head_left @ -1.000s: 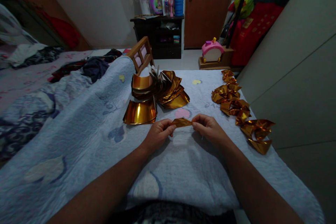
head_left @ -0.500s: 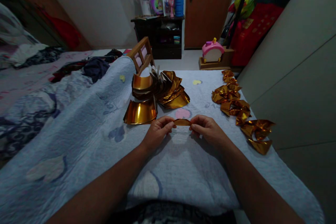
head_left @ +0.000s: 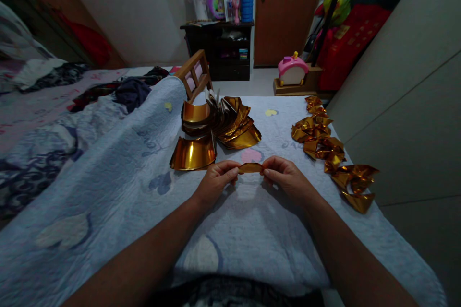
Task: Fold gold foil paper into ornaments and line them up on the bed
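Between my two hands, just above the quilt, is a small folded piece of gold paper (head_left: 251, 168). My left hand (head_left: 219, 176) pinches its left end between thumb and fingers. At the right end, my right hand (head_left: 283, 172) does the same. Past my left hand lies a fanned stack of shiny gold paper sheets (head_left: 194, 153), curved and overlapping. To the right, several folded gold paper pieces (head_left: 324, 146) lie in a row along the quilt's edge. The undersides of the fingers are partly hidden.
A pale blue quilt (head_left: 248, 235) with heart patterns covers the surface under my hands. A wooden rail (head_left: 196, 69) stands behind the sheets. Clothes and bedding (head_left: 129, 93) lie at the left. A pink toy (head_left: 292, 69) rests on a box beyond the far edge; a cabinet (head_left: 406, 105) stands at the right.
Both hands keep their pinch on the folded gold paper, with only a very slight shift of the fingers. The stack and the row of folded pieces stay in place.
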Motion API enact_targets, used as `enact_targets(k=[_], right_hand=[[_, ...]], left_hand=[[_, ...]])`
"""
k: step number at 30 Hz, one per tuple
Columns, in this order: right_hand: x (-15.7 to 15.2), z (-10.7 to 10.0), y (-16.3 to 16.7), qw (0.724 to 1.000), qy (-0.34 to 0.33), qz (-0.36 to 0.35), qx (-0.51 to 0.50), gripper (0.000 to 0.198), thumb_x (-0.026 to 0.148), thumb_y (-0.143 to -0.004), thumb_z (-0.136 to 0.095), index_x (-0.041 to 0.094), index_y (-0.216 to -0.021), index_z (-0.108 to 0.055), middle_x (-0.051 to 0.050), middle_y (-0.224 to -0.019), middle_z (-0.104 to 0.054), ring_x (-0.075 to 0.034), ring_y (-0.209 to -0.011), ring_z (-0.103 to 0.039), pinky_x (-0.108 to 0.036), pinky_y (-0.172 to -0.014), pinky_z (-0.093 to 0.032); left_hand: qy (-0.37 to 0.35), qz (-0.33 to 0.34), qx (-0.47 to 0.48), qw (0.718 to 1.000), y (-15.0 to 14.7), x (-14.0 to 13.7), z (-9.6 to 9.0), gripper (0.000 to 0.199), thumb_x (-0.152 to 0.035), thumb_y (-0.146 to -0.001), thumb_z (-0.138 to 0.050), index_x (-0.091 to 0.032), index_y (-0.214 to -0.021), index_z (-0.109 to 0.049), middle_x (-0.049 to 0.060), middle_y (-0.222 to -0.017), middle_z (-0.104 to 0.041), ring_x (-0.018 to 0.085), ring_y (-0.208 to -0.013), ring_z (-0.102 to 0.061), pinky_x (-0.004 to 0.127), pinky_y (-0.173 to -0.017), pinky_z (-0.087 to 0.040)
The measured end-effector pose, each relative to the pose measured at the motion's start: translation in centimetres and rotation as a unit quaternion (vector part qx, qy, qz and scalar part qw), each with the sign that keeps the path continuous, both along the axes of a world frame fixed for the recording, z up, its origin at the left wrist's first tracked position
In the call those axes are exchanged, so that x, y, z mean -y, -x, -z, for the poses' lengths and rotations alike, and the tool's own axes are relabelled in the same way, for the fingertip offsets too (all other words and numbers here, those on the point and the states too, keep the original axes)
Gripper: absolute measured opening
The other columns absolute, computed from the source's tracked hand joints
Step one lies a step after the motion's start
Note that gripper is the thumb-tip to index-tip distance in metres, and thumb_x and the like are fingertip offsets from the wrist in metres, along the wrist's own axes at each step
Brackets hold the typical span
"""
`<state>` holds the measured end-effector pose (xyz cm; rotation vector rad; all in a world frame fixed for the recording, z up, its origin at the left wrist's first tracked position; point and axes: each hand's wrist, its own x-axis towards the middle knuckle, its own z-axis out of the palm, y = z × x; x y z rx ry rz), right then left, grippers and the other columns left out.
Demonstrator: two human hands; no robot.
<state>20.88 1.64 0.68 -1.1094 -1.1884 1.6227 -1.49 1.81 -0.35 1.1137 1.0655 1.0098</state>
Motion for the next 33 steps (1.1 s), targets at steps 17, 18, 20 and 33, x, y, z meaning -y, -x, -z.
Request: enact_targets(k=[17, 18, 20, 33], right_hand=[[-0.05, 0.08, -0.14, 0.997, 0.043, 0.017, -0.053, 0.034, 0.047, -0.069, -0.083, 0.020, -0.084, -0.070, -0.002, -0.076, -0.066, -0.012, -0.064, -0.055, -0.025, -0.058, -0.044], [-0.07, 0.16, -0.14, 0.997, 0.047, 0.016, -0.052, 0.035, 0.047, -0.069, -0.084, 0.020, -0.085, -0.071, -0.002, -0.077, -0.067, -0.012, -0.065, -0.056, -0.025, -0.058, -0.044], [-0.11, 0.34, -0.13, 0.997, 0.057, 0.010, -0.047, 0.036, 0.048, -0.068, -0.085, 0.019, -0.086, -0.072, -0.003, -0.078, -0.068, -0.012, -0.065, -0.056, -0.025, -0.057, -0.044], [-0.07, 0.72, -0.32, 0.995, 0.080, -0.018, -0.063, 0.035, 0.046, -0.070, -0.086, 0.017, -0.084, -0.070, -0.001, -0.074, -0.066, -0.010, -0.059, -0.054, -0.023, -0.055, -0.043]], left_hand=[[0.014, 0.008, 0.016, 1.000, -0.25, 0.15, -0.34, 0.028, -0.040, -0.074, -0.080, -0.016, -0.088, -0.077, 0.004, -0.074, -0.072, 0.009, -0.056, -0.054, 0.022, -0.054, -0.045], [0.012, 0.009, 0.017, 1.000, -0.23, 0.15, -0.30, 0.028, -0.039, -0.074, -0.080, -0.016, -0.087, -0.077, 0.004, -0.074, -0.072, 0.010, -0.057, -0.054, 0.022, -0.055, -0.045], [0.002, 0.012, 0.013, 1.000, -0.15, 0.15, -0.27, 0.026, -0.038, -0.074, -0.080, -0.016, -0.086, -0.077, 0.004, -0.073, -0.072, 0.010, -0.058, -0.055, 0.022, -0.057, -0.046], [0.003, 0.014, 0.010, 1.000, 0.05, 0.13, -0.15, 0.027, -0.038, -0.077, -0.079, -0.015, -0.092, -0.079, 0.001, -0.065, -0.067, 0.011, -0.062, -0.057, 0.022, -0.063, -0.044]])
